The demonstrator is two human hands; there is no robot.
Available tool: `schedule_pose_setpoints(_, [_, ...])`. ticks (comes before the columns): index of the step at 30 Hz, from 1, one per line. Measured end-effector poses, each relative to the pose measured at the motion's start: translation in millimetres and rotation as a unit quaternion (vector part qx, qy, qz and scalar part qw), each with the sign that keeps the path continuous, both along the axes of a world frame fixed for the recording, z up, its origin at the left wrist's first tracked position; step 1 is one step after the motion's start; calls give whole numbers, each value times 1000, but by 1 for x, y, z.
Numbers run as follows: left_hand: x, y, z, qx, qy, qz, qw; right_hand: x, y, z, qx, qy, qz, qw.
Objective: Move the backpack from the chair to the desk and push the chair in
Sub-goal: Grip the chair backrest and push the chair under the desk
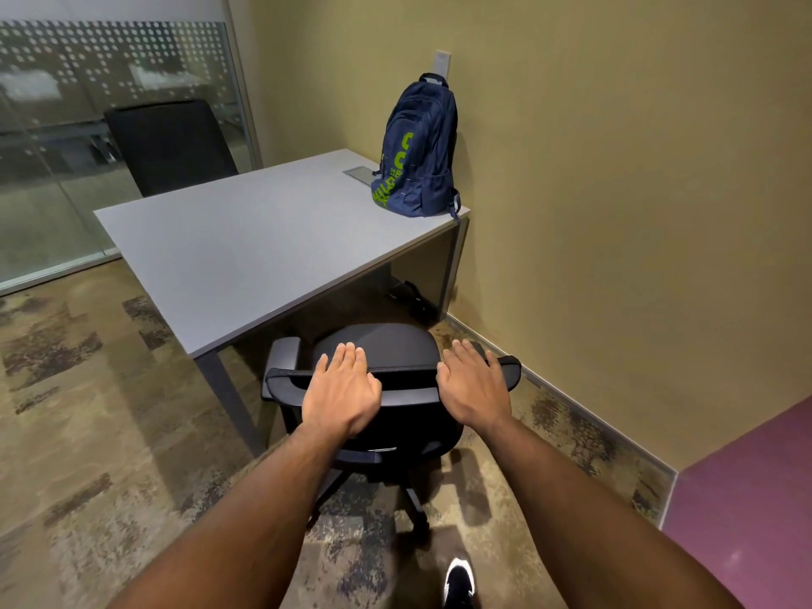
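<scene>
Backpack (pixel 417 147) is on the tabletop (pixel 246 239), upright at the far right corner, leaning on the tan wall (pixel 615 169). Navy fabric, large lime-green lettering running up the front; letters are sideways and partly folded, can't read a full word or brand. One strap end hangs over the tabletop edge. Small grey cable hatch (pixel 361 174) sits flush in the tabletop just beside the backpack.

Chair (pixel 386 358), black with armrests, stands at the near right side of the desk, seat front at the tabletop edge, most of the seat not under it.

Left hand (pixel 340 393) lies on the top edge of the chair backrest, palm down, fingers (pixel 347 356) draped over the front of it, thumb behind. Loose hold rather than a tight clench. Right hand (pixel 472 386) is on the same top edge nearer the right end, fingers (pixel 461 351) extended flat over it, not curled shut. Both hands in contact with the backrest, apart from each other.

Second black chair (pixel 169 145) at the far side of the desk, in front of a glass partition (pixel 88 103) with a dotted frosted pattern. Patterned carpet (pixel 88 454) underfoot; one black-and-white shoe (pixel 459 580) at bottom edge.
</scene>
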State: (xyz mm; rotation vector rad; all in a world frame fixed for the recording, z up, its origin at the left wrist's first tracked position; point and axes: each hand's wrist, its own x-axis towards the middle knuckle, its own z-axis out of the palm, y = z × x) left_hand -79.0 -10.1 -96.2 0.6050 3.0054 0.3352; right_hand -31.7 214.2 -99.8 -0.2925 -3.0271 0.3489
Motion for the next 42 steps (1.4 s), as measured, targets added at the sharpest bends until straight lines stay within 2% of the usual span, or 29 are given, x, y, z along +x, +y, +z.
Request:
schedule_pose_setpoints(23, [-184, 113, 0, -8, 4, 106, 994, -228, 116, 1, -18, -6, 99, 995])
schedule_pose_setpoints(42, [-325, 168, 2, -16, 1, 202, 979, -414, 165, -1, -1, 14, 188, 982])
